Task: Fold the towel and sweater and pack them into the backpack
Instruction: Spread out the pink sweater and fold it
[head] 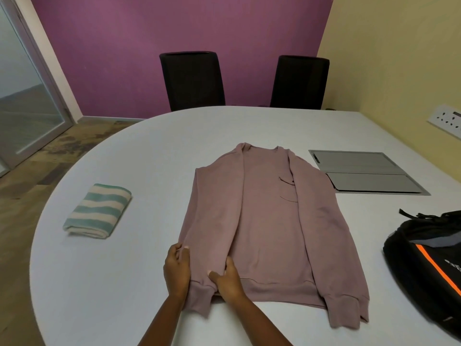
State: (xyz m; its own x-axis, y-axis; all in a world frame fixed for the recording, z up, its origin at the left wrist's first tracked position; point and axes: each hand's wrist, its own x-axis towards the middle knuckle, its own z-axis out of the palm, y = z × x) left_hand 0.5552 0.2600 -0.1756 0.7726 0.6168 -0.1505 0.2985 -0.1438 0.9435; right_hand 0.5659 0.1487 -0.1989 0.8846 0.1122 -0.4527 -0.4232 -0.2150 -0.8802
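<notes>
Head view is showing a white round table [119, 295] with the task's things spread across it. At the left, a folded green-and-cream striped towel [97, 211] is lying by itself, well apart from both hands. Next, the left hand [175, 270] is gripping the outer edge of a sleeve [212, 221] of the pink sweater [269, 221] just above the cuff, with its fingers curling onto the fabric. Just beside it, the right hand [229, 283] is pinching the inner edge of the same sleeve, with the thumb pressing on top. The sweater is lying flat mid-table, collar far and hem near, both sleeves running down along the body. Further right, a grey hatch panel [366, 171] is sitting flush in the tabletop. The black backpack [429, 265] with an orange stripe is resting at the near right, apart from the sweater.
</notes>
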